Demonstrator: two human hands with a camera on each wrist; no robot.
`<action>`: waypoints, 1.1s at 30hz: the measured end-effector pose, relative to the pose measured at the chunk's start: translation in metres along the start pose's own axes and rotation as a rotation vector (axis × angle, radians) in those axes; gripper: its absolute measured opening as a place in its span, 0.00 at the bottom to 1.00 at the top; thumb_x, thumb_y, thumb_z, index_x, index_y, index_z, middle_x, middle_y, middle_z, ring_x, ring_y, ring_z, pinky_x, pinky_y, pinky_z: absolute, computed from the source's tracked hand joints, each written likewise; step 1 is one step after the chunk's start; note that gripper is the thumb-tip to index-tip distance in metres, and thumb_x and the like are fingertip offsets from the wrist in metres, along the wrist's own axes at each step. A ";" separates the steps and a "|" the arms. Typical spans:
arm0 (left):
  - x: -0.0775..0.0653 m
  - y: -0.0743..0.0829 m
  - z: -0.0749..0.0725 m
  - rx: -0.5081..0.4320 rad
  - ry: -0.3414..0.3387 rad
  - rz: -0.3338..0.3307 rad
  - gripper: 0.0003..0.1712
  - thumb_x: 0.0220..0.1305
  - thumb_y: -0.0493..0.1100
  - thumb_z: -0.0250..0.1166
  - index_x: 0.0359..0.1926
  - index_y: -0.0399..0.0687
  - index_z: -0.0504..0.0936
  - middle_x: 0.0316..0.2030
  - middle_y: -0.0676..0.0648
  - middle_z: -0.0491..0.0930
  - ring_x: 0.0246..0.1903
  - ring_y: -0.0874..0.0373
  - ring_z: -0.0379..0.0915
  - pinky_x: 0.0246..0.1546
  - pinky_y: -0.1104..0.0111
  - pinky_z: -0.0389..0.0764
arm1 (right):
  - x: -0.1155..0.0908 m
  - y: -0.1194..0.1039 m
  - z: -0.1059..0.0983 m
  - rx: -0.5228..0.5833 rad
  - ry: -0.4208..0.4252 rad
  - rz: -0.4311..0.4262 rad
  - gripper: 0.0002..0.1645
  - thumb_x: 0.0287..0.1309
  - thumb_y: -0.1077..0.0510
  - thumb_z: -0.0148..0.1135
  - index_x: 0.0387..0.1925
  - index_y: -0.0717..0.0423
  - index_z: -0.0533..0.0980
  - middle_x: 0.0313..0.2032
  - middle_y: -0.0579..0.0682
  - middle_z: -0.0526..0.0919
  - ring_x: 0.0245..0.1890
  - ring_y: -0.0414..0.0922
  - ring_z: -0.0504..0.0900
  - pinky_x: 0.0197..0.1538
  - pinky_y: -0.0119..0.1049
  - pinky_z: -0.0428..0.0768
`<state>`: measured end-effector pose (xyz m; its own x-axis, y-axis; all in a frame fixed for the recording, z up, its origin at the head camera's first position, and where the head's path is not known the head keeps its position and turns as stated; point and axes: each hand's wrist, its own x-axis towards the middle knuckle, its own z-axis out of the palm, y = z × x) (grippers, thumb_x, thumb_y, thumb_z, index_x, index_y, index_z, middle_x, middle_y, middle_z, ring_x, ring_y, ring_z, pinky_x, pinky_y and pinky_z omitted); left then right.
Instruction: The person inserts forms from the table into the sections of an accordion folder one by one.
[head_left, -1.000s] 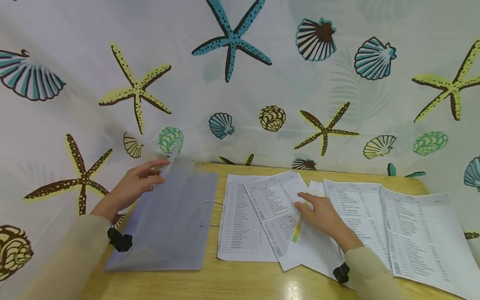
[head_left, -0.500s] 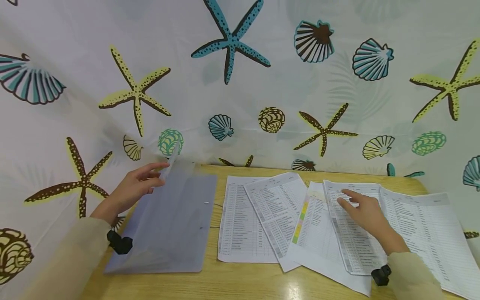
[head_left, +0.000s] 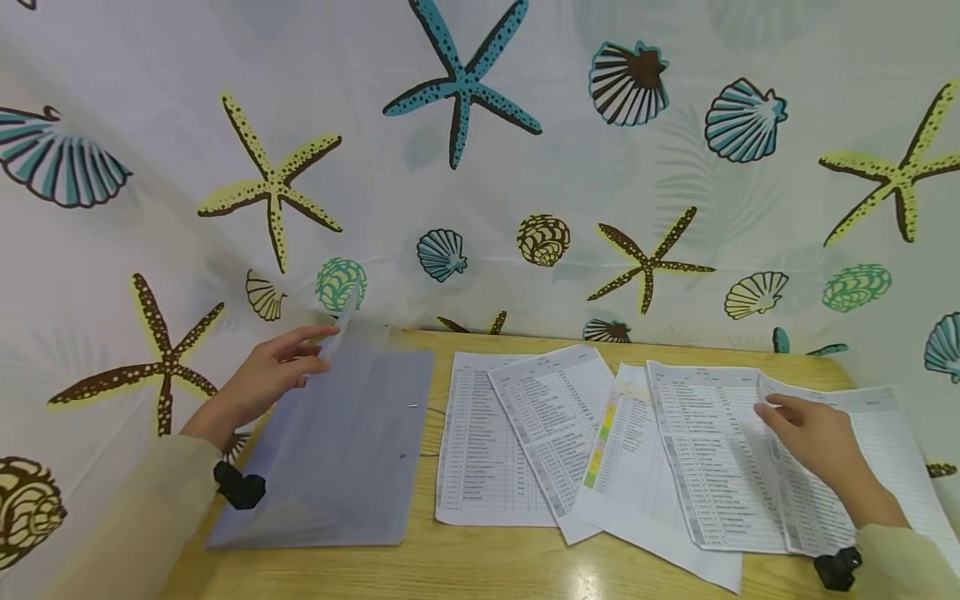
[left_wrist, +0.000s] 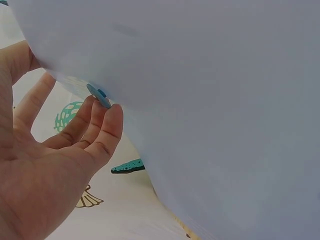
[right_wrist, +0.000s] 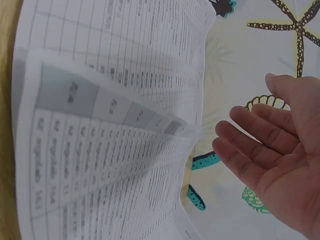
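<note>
Left grip pinches the raised flap of the folder; I see the right grip, fingers loose, above printed sheets.

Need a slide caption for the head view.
Left hand holding a plastic folder open, right hand over printed sheets on a wooden table.

Head view: even, moderate light, seemingly overhead. Glare spot on the tabletop between five and six o'clock. Wide-lens stretch on the sleeves at eight and four; print on the paper sheets too soft to read. Left wrist: dimmer, grey, plastic cover low-contrast toward two. Right wrist: nearest sheet blurred, soft shadow toward six.
</note>
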<state>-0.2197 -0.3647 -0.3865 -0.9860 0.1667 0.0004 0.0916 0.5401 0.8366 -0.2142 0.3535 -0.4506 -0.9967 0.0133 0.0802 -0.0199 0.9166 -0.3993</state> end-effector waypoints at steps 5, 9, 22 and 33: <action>-0.001 -0.001 0.000 0.000 0.002 0.000 0.35 0.78 0.49 0.62 0.80 0.53 0.64 0.70 0.39 0.70 0.57 0.69 0.68 0.50 0.71 0.79 | -0.004 0.022 -0.012 -0.018 0.044 0.020 0.36 0.77 0.43 0.57 0.60 0.76 0.76 0.51 0.78 0.83 0.50 0.72 0.84 0.48 0.64 0.83; -0.001 -0.003 -0.001 0.007 0.004 0.005 0.34 0.78 0.48 0.61 0.80 0.53 0.64 0.69 0.38 0.71 0.56 0.70 0.69 0.49 0.72 0.78 | -0.008 0.040 -0.017 -0.040 0.102 0.063 0.35 0.76 0.45 0.58 0.58 0.78 0.75 0.49 0.78 0.83 0.48 0.73 0.84 0.46 0.64 0.82; -0.002 -0.003 -0.002 0.001 -0.011 0.008 0.34 0.79 0.48 0.60 0.81 0.52 0.63 0.70 0.39 0.70 0.56 0.72 0.69 0.51 0.71 0.78 | -0.023 0.079 -0.023 -0.023 0.105 0.389 0.34 0.76 0.52 0.52 0.66 0.79 0.66 0.61 0.82 0.70 0.58 0.76 0.74 0.66 0.70 0.68; 0.000 -0.004 -0.002 0.000 -0.013 0.016 0.34 0.79 0.48 0.60 0.81 0.52 0.63 0.68 0.39 0.71 0.55 0.71 0.71 0.51 0.69 0.78 | -0.032 0.099 -0.018 0.082 0.081 0.565 0.36 0.76 0.54 0.48 0.72 0.79 0.58 0.68 0.84 0.62 0.67 0.78 0.65 0.68 0.67 0.70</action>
<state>-0.2205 -0.3689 -0.3887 -0.9826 0.1859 0.0072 0.1077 0.5372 0.8365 -0.1833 0.4513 -0.4767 -0.8454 0.5253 -0.0972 0.5043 0.7247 -0.4697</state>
